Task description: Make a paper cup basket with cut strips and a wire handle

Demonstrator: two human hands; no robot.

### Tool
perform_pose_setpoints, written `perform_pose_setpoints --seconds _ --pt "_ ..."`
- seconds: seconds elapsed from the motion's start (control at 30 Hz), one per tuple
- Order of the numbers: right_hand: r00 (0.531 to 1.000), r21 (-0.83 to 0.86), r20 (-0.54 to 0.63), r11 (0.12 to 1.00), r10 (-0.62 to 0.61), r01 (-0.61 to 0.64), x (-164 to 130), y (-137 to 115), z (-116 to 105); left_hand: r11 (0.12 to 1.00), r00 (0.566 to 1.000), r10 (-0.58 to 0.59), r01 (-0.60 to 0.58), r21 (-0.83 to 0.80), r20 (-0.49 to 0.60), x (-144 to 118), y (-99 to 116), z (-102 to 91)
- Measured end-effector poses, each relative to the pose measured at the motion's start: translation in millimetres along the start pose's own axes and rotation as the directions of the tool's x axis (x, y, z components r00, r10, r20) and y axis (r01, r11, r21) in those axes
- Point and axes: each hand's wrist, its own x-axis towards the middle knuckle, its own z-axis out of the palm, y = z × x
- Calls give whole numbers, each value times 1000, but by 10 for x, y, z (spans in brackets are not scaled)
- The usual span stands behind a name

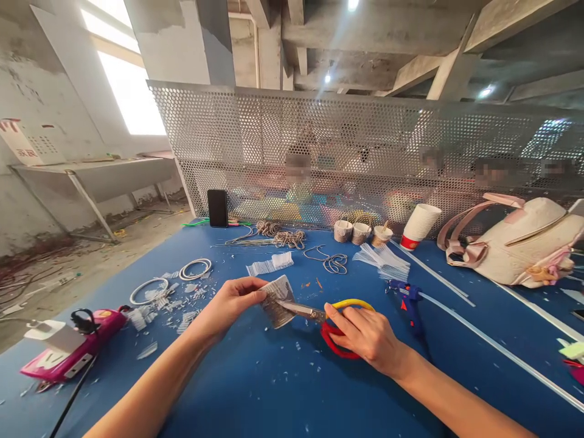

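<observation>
Between thumb and fingers, my left hand (240, 299) grips a small cup wrapped in brownish-grey cord (278, 307), tilted above the blue table (292, 389). My right hand (365, 334) is closed round the handles of a pair of scissors (305, 310), one handle yellow and the other red. The blade tips touch the cup's side, or lie right in front of it; I cannot tell which. Behind the cup lie a strip of white ribbed material (270, 263) and small orange-brown scraps (318, 284).
A glue gun (408, 298) lies right of the scissors. Three small cups (361, 232), stacked paper cups (420, 226), cord bundles (289, 239) and a phone (218, 208) stand along the perforated screen (255, 134). A pink power strip (77, 347) sits left, a backpack (524, 240) right.
</observation>
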Motion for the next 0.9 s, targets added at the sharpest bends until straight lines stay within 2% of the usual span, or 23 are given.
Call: perform_pose_setpoints --seconds 0.23,0.3,0.37,0.43,0.57,0.67,0.73,0.83,0.9 --pt "996 68 67 996 -58 54 -142 -15 -44 991 988 78 -62 121 -132 7 -27 15" --pt "989 90 139 995 -51 39 -161 -23 -72 987 982 95 -72 146 -160 16 -41 12" --pt "969 76 247 997 3 -23 -169 -32 -111 983 978 106 -76 169 -181 18 -47 12" --pt "948 59 307 992 88 -111 -175 -36 -144 977 975 120 -82 199 -186 14 -52 15" --pt "939 97 240 956 246 -275 -179 -29 -136 936 972 187 -132 327 -142 11 -91 30" --pt "920 95 206 929 334 -359 -182 -15 -59 824 952 295 -210 526 -81 26 -162 55" --pt "904 82 199 913 378 -400 -200 -4 2 719 936 351 -280 636 15 37 -209 81" --pt "871 79 201 879 449 -471 -259 3 74 580 914 374 -361 730 155 49 -246 125" --pt "844 104 212 847 493 -521 -306 -2 103 493 904 381 -377 785 195 61 -249 155"
